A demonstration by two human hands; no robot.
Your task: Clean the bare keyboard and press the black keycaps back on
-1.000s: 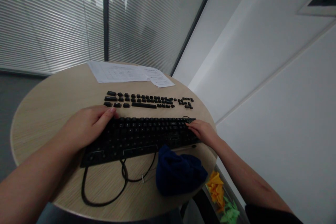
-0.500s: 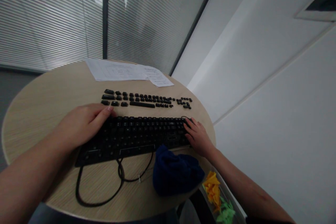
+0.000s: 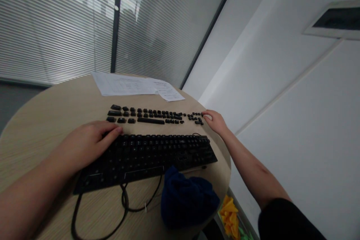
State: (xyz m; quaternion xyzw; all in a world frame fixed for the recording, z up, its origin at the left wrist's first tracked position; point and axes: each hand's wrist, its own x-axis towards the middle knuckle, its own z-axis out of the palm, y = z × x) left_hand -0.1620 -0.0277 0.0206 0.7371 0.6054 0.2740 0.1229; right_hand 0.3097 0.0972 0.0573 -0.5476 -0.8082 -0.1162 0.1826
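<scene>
A black keyboard (image 3: 157, 157) lies at a slant on the round table, and part of its key area shows without caps. My left hand (image 3: 90, 140) is closed at its far left edge, thumb and fingers against the keyboard. Beyond it, loose black keycaps lie in rows, among them a long space bar (image 3: 151, 120). My right hand (image 3: 215, 121) reaches to the right end of these rows, its fingertips pinched at a small keycap (image 3: 202, 114).
White printed sheets (image 3: 126, 84) lie at the table's far side. A crumpled blue cloth (image 3: 188, 198) sits in front of the keyboard, near the black cable (image 3: 125, 204). Yellow crumpled material (image 3: 230, 215) is below the table edge. A white wall (image 3: 303, 120) rises on the right.
My right hand has left the keyboard's right end and moved away from me to the right end of the keycap rows. My left hand stays at the keyboard. The view has tilted slightly.
</scene>
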